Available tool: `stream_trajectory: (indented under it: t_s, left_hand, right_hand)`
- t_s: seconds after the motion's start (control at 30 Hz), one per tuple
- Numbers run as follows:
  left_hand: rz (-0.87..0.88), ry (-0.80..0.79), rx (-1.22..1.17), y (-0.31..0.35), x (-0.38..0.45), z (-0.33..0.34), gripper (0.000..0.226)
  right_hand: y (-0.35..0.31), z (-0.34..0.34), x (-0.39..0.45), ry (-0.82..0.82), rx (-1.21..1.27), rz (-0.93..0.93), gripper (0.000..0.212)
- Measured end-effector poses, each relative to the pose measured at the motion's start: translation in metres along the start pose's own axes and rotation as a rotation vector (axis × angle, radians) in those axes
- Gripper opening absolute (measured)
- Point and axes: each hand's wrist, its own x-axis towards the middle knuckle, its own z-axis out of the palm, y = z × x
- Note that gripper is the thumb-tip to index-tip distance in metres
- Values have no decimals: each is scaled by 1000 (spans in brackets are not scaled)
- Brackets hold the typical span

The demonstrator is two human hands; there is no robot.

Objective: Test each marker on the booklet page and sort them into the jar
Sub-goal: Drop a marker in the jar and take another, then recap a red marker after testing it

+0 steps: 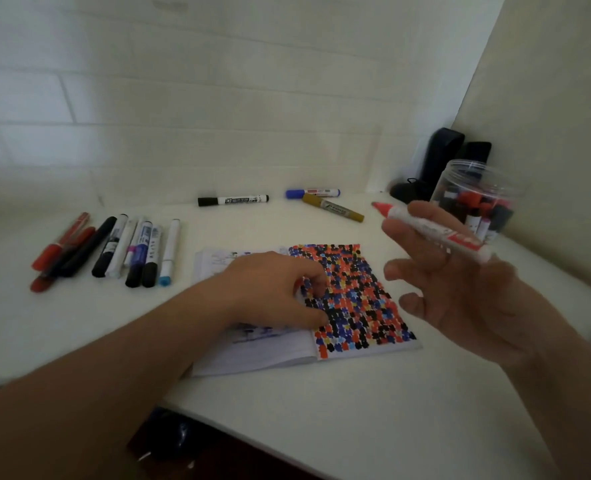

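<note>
An open booklet (356, 327) lies on the white table, its right page covered in red, blue, black and yellow marker dabs. My left hand (276, 289) rests on the booklet at the fold, fingers curled, with something red pinched at the fingertips. My right hand (460, 289) is raised above the table to the right and holds an uncapped red marker (432, 228), tip pointing left, with the other fingers spread. A clear plastic jar (477, 199) with several markers inside stands behind my right hand.
A row of several markers (114, 251) lies at the left. A black marker (233, 200), a blue marker (313, 193) and a gold marker (333, 207) lie near the back wall. Dark objects (439, 161) stand in the back right corner. The table edge (252, 431) runs along the front.
</note>
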Motion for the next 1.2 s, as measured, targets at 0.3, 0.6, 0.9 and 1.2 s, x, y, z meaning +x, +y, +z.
stream_trajectory:
  t_s: [0.3,0.6,0.9,1.2]
  left_hand:
    - [6,-3,38,2,-2,2,49]
    - [13,-46,36,4,-4,0,54]
    - [4,-65,23,7,-4,-2,53]
    - [3,-64,10,8,-2,-2,52]
  right_hand:
    - [49,26,2,104,-183,165,38]
    - [57,34,3,268,-553,58,26]
    - [60,37,4,338,-612,139,33]
    - [60,40,4,328,-693,164,30]
